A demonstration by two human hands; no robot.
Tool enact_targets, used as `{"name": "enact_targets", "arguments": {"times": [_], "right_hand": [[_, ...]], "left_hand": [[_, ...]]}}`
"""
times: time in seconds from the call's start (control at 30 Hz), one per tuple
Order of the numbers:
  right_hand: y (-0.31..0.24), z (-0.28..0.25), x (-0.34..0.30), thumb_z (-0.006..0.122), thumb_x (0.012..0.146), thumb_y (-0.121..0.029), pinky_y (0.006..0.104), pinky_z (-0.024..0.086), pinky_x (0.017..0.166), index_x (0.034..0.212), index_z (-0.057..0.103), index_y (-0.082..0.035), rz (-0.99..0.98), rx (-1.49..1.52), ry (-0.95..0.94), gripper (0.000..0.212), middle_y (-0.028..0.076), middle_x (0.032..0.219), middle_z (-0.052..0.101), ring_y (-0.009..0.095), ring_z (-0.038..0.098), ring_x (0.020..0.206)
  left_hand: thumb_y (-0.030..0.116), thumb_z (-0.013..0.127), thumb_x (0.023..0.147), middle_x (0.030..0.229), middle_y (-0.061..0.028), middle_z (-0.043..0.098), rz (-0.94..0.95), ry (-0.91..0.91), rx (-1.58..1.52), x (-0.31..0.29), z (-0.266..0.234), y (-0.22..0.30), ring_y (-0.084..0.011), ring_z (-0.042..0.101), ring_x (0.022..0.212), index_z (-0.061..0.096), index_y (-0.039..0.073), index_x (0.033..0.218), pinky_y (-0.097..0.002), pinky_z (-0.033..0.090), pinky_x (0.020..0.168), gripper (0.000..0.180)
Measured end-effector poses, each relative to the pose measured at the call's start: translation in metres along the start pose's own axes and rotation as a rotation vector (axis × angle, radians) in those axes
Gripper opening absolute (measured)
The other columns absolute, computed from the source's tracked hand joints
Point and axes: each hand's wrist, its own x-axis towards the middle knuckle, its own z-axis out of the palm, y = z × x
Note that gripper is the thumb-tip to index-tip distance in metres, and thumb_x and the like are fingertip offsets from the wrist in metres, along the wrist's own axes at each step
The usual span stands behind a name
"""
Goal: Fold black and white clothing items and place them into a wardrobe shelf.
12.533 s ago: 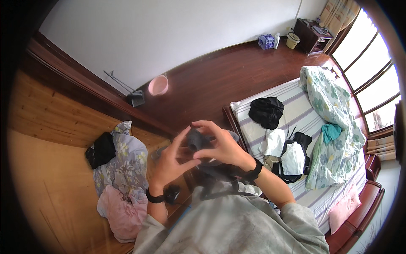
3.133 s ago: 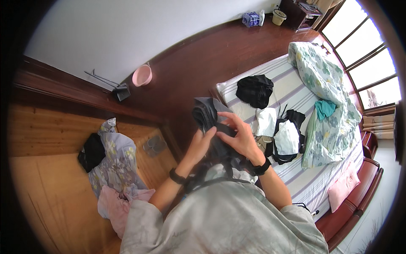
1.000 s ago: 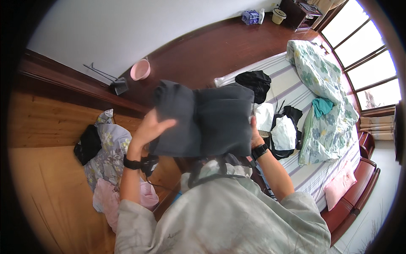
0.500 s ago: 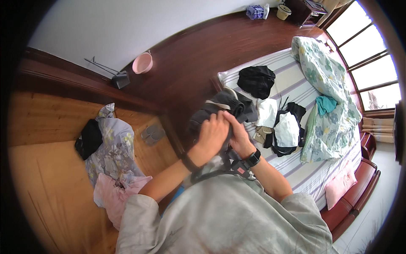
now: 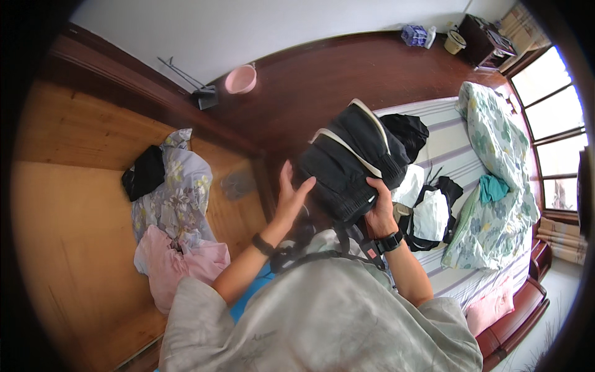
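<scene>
In front of my chest is a pair of folded black pants with white piping and a gathered elastic edge. My right hand grips them at that edge, thumb on top and the other fingers underneath. Beside the left side of the bundle, my left hand is open, its thumb and fingers apart. Whether its fingertips touch the cloth I cannot tell. Just beyond the pants, on the bed, lie a black garment and white clothing over darker pieces.
A striped bed carries a floral quilt, a teal cloth and a pink pillow. At left, a wooden compartment holds floral, black and pink fabrics. A pink basin and a dustpan stand by the wall.
The pants have turned and spread into a flat folded bundle, now further right. My hands, close together before, have parted; the left has let go. The view has shifted.
</scene>
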Motion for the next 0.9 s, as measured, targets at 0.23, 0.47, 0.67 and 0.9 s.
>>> {"name": "enact_targets", "arguments": {"times": [0.23,0.47,0.67,0.9], "right_hand": [[0.018,0.004,0.006,0.059,0.087,-0.005,0.047,0.054,0.106,0.139,0.051,0.007,0.16,-0.067,-0.147,0.054,0.022,0.129,0.066,0.035,0.068,0.116],[0.056,0.029,0.029,0.056,0.089,-0.013,0.045,0.052,0.105,0.138,0.052,0.004,0.376,0.005,-0.309,0.051,0.018,0.128,0.065,0.033,0.065,0.117],[0.093,0.045,0.091,0.061,0.09,-0.013,0.0494,0.049,0.111,0.14,0.052,0.004,0.424,-0.107,-0.267,0.053,0.021,0.13,0.067,0.035,0.066,0.118],[0.182,0.116,0.141,0.066,0.097,-0.016,0.0412,0.048,0.108,0.142,0.052,-0.004,0.44,-0.689,-0.109,0.049,0.008,0.133,0.065,0.024,0.063,0.12]], "left_hand": [[0.053,0.069,0.094,0.16,-0.0103,0.042,-0.943,-0.484,-1.427,-0.022,-0.023,-0.011,-0.0288,0.042,0.144,0.034,0.007,0.157,-0.0488,0.029,0.122,0.085],[0.043,0.064,0.099,0.145,-0.014,0.057,-0.808,-0.244,-1.319,-0.021,-0.052,-0.025,-0.0269,0.054,0.132,0.05,-0.003,0.144,-0.0414,0.039,0.116,0.066],[0.028,0.072,0.095,0.127,-0.0085,0.066,-0.613,0.029,-0.863,0.008,-0.098,-0.048,-0.0182,0.06,0.118,0.062,-0.004,0.13,-0.0347,0.047,0.104,0.048],[0.019,0.078,0.091,0.129,-0.0072,0.062,-0.357,0.285,-0.605,0.048,-0.193,-0.093,-0.0174,0.059,0.117,0.056,0.0,0.136,-0.0332,0.048,0.102,0.054]]}}
